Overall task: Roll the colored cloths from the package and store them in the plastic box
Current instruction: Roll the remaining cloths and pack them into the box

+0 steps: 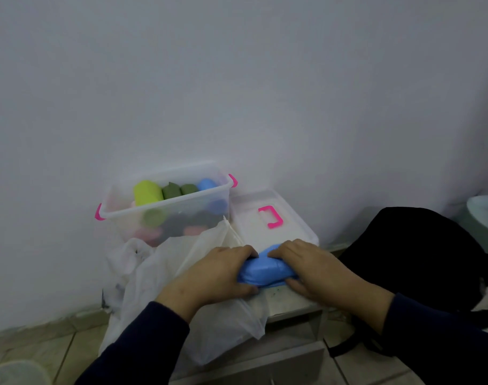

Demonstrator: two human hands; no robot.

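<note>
Both hands grip a blue cloth (265,270) rolled into a thick bundle near the tabletop's (287,300) front edge: the left hand (219,273) curls around its left end, the right hand (310,269) around its right end. A white plastic package (181,273) lies crumpled under the left hand. The clear plastic box (167,207), holding rolled cloths, stands at the back, its lid (265,215) beside it.

Plastic box (165,209): top open, rolled cloths (173,190) fill the far row, the near row lower. White bag (198,251) stands against its near wall; lid (267,218) lies just right of it.
</note>
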